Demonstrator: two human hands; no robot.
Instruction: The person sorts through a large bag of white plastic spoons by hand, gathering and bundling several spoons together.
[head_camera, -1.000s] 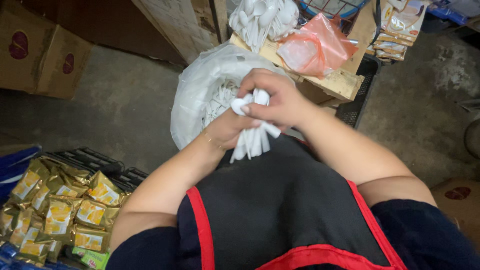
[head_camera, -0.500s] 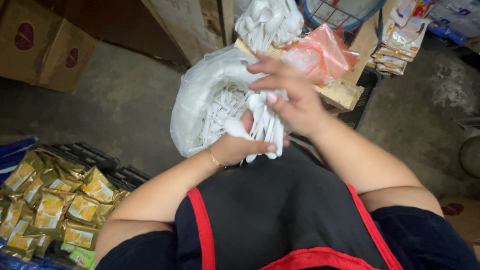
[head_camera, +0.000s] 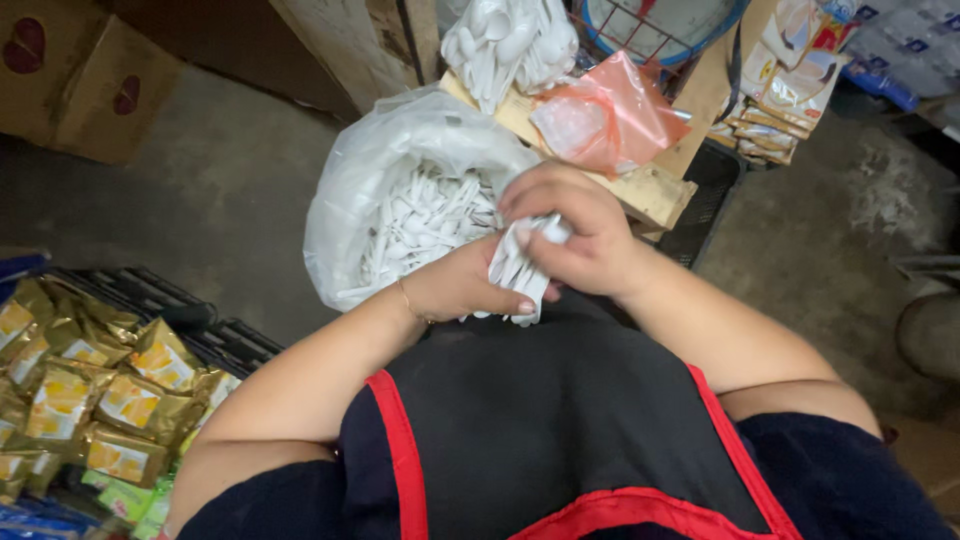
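Note:
A bunch of white plastic spoons (head_camera: 520, 268) is gripped between both hands in front of my black apron with red trim. My left hand (head_camera: 462, 285) holds the bunch from below, a thin bracelet on its wrist. My right hand (head_camera: 572, 230) is closed over the top of the same bunch. Just beyond the hands stands a big open clear plastic bag (head_camera: 372, 170) with many loose white spoons (head_camera: 425, 218) inside.
A wooden crate (head_camera: 655, 190) carries an orange plastic bag (head_camera: 610, 115) and a packed bag of white spoons (head_camera: 510, 45). Gold and yellow snack packets (head_camera: 90, 390) lie on black crates at the left. Cardboard boxes (head_camera: 70, 70) stand at far left; sachet strips (head_camera: 785, 90) hang at right.
The right hand's fingers were spread above the spoons half a second ago; now they are closed over the bunch. The hands sit slightly lower and nearer the bag's mouth.

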